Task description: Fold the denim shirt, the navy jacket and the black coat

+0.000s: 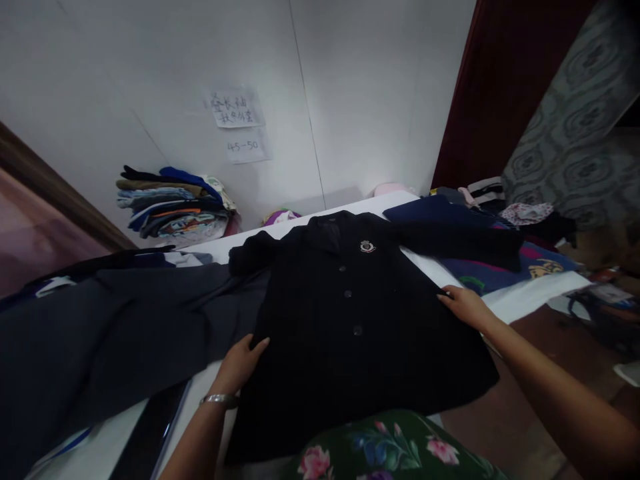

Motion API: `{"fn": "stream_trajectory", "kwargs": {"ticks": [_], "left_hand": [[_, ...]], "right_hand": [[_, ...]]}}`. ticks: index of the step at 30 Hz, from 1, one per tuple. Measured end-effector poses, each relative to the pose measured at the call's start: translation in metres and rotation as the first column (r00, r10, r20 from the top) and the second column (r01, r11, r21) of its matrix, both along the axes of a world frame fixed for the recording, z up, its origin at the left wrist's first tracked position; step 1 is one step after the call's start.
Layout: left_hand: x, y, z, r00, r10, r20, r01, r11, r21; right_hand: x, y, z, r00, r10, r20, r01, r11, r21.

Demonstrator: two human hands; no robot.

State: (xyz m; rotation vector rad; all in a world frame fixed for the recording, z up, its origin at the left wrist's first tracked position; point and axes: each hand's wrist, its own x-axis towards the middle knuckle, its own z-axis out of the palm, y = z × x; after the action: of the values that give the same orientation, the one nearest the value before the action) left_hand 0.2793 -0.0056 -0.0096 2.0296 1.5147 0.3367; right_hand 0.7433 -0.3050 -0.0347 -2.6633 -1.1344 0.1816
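A black buttoned coat with a crest on its chest lies spread front side up, collar toward the wall. Its lower part hangs over the near table edge in front of my body. My left hand pinches the coat's left side edge, thumb on top and fingers under the cloth. At the opposite side edge, my right hand grips the fabric in the same way. One sleeve stretches out to the right over other clothes; the other is bent at the left, beside a dark grey garment.
A folded clothes stack stands against the wall at the back left. More garments lie on the right part of the white table. Handwritten paper notes are stuck on the wall. A dark red door frame rises behind the right side.
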Motion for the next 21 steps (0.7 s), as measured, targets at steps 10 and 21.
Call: {"fn": "stream_trajectory", "kwargs": {"ticks": [10, 21], "left_hand": [[0.045, 0.021, 0.015, 0.990, 0.030, -0.134, -0.015, 0.993, 0.117], [0.037, 0.042, -0.008, 0.998, 0.062, 0.005, -0.063, 0.988, 0.139]], "right_hand": [[0.006, 0.092, 0.033, 0.998, 0.042, -0.049, -0.042, 0.999, -0.007], [0.042, 0.079, 0.011, 0.977, 0.200, -0.066, -0.198, 0.979, 0.040]]}}
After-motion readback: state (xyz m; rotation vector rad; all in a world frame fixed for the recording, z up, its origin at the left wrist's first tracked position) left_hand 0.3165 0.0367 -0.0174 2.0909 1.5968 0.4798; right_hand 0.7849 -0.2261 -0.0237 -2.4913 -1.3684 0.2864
